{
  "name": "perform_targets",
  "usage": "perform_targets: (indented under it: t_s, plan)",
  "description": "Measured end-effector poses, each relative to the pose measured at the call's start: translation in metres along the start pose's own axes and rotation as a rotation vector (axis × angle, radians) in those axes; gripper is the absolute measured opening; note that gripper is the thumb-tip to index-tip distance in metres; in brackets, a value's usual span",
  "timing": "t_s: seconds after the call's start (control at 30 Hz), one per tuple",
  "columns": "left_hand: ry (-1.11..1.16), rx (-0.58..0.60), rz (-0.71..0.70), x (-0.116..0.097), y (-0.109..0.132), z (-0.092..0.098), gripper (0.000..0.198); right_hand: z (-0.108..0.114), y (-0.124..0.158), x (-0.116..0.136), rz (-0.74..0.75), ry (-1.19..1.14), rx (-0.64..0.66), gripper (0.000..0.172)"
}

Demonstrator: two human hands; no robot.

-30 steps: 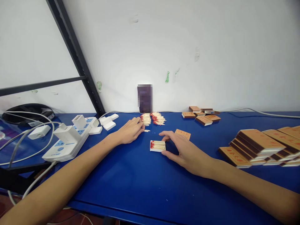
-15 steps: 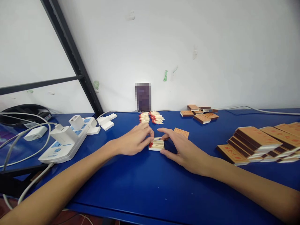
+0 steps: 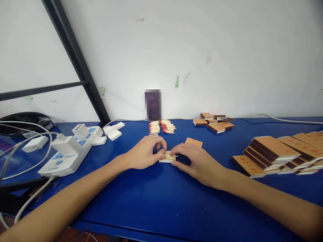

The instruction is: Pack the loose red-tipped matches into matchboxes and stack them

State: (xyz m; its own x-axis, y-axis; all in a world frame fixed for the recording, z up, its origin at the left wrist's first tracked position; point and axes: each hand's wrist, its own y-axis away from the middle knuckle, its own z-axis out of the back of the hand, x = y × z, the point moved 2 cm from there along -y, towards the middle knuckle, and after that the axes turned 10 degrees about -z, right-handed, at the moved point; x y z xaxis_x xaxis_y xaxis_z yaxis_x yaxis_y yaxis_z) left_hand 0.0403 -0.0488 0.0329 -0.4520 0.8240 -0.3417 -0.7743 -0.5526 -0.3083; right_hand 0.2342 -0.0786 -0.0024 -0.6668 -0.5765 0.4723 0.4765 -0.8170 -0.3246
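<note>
Two bare hands work at the middle of my feed, over a blue tabletop (image 3: 141, 201) whose front edge crosses the bottom of the frame. Bare surface lies between that edge and the hands, the widest room I have. Left of centre, a narrower gap separates the left forearm from the white power strip (image 3: 73, 161); on the other side, clear blue lies between the right hand (image 3: 199, 164) and the stacked matchboxes (image 3: 277, 151).

The open matchbox tray (image 3: 165, 161) sits at centre, between the hands, its long axis running left to right. Its matches (image 3: 169, 154) lie roughly along it, and one end pokes past the tray's right end. Above, two piles of loose matches (image 3: 154, 128) (image 3: 168, 126) have their red heads mostly leftward.

I see the left hand (image 3: 146, 153) with thumb and forefinger bent together at the tray's left end, covering it; whether they pinch a match I cannot tell. The right hand curves half open around the other end, thumb at the near corner, fingertips over the matches; I cannot tell whether it grips. It partly hides the orange matchbox cover (image 3: 193, 142). The frame's right edge cuts off the stack, and the dark upright panel (image 3: 152, 106) is pixelated.
</note>
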Motion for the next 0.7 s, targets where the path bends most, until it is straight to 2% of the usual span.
perform_targets:
  t_s: [0.1, 0.2, 0.3, 0.43, 0.5, 0.6, 0.7]
  plan:
    - [-0.048, 0.021, 0.002, 0.011, 0.001, 0.005, 0.008, 0.0, 0.001, 0.001, 0.005, 0.001, -0.009, 0.018]
    - [-0.128, 0.11, -0.036, 0.018, 0.003, 0.005, 0.021, 0.001, 0.001, 0.002, -0.017, 0.015, -0.02, 0.015]
    - [-0.112, 0.167, -0.077, 0.019, 0.004, 0.002, 0.03, 0.002, 0.0, 0.003, -0.06, 0.037, -0.021, 0.008]
    - [-0.035, 0.141, -0.111, 0.019, 0.003, -0.003, 0.029, 0.002, 0.001, 0.004, -0.066, 0.035, -0.001, 0.004]
    - [0.025, 0.119, -0.091, 0.02, 0.003, -0.006, 0.029, 0.003, 0.001, 0.004, -0.081, 0.035, -0.001, 0.004]
    - [0.114, 0.095, -0.046, 0.023, 0.003, -0.011, 0.03, 0.003, 0.0, 0.004, -0.105, 0.03, -0.012, 0.013]
    - [0.145, 0.076, -0.033, 0.022, 0.002, -0.012, 0.03, 0.004, 0.0, 0.004, -0.081, 0.009, -0.009, 0.009]
